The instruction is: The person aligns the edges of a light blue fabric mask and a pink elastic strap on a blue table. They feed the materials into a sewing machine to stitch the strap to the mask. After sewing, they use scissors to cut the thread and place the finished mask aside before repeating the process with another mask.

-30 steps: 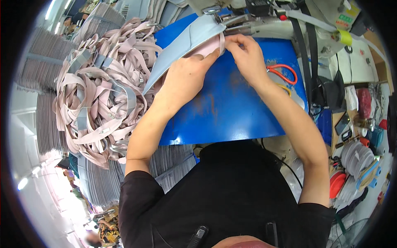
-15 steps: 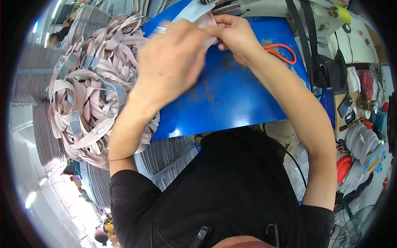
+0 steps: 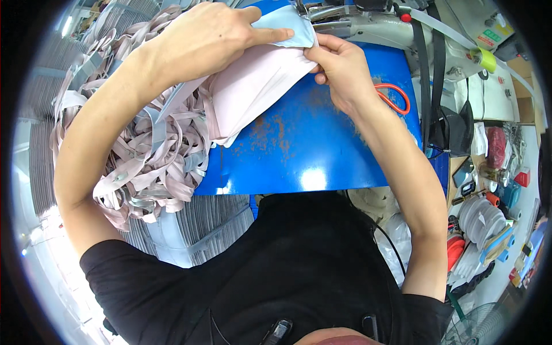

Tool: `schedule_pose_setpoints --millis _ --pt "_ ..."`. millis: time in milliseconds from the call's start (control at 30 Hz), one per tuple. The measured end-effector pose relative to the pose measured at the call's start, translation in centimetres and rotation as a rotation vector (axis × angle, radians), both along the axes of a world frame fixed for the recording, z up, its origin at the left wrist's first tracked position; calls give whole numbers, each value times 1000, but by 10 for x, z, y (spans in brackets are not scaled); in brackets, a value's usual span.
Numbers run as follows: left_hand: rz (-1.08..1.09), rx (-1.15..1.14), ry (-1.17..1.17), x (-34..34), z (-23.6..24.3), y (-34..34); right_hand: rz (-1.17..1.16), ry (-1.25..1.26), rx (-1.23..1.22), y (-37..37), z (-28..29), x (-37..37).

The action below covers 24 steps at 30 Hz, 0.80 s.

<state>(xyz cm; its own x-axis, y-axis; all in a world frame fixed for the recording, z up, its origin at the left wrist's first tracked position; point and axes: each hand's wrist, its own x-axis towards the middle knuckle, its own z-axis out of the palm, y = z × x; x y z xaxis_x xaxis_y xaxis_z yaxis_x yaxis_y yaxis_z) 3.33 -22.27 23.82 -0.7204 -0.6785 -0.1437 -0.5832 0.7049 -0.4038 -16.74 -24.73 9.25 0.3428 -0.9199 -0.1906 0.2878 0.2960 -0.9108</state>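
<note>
A pale pink cloth piece lies folded on the blue tabletop, with a light blue piece over its far end, close to the sewing machine's needle area. My left hand reaches over from the left. Its index finger is stretched flat on the light blue piece, and its thumb is apart. At the right edge of the cloth, my right hand pinches the fabric between thumb and fingers. Red scissor-like handles rest beside my right forearm, which partly covers them.
A tangled heap of pink and grey strips crowds the table's left side. Bundled grey stacks stand below it. The machine body spans the far edge; black straps hang at the right, near cluttered supplies.
My left hand has moved up and left, its index finger now flat on the light blue piece. More pink cloth shows across the table. My right hand has shifted slightly, still pinching the edge.
</note>
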Motion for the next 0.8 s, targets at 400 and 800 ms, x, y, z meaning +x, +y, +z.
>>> schedule_pose_setpoints --millis 400,800 --pt "42 89 -233 -28 24 -15 -104 -162 143 -13 -4 15" --pt "171 -194 2 -58 -33 3 -154 -233 121 -11 -10 19"
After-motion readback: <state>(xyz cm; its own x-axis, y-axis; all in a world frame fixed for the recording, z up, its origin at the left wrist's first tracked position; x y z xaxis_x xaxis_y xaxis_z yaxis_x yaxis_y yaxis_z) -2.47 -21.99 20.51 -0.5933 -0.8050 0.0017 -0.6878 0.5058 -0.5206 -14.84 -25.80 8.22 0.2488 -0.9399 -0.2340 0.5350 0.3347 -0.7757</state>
